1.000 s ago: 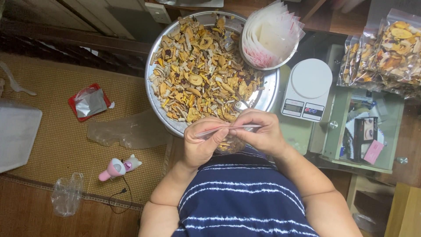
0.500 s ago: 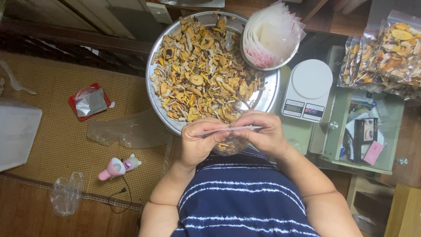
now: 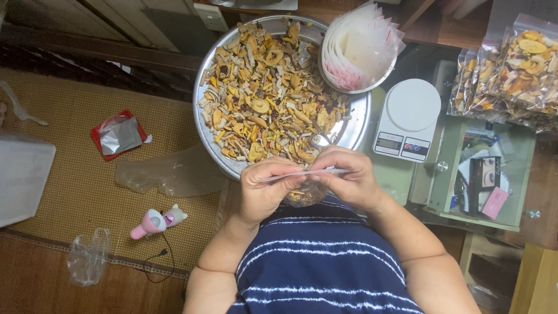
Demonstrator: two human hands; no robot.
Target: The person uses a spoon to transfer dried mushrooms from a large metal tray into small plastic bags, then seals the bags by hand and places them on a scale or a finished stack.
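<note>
Both hands pinch the top edge of a small clear bag (image 3: 303, 189) of dried mix: left hand (image 3: 264, 189) and right hand (image 3: 349, 180) in closed grips, just below the metal tray (image 3: 357, 125).

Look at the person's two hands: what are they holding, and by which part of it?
Both the left hand and right hand pinch a small clear bag of dried pieces along its top edge.

A white kitchen scale (image 3: 407, 119) sits beside the metal tray (image 3: 356, 129); filled snack bags (image 3: 511, 75) lie further off, a pink handheld fan (image 3: 156, 221) and red pouch (image 3: 118, 134) on the mat (image 3: 70, 174)
</note>
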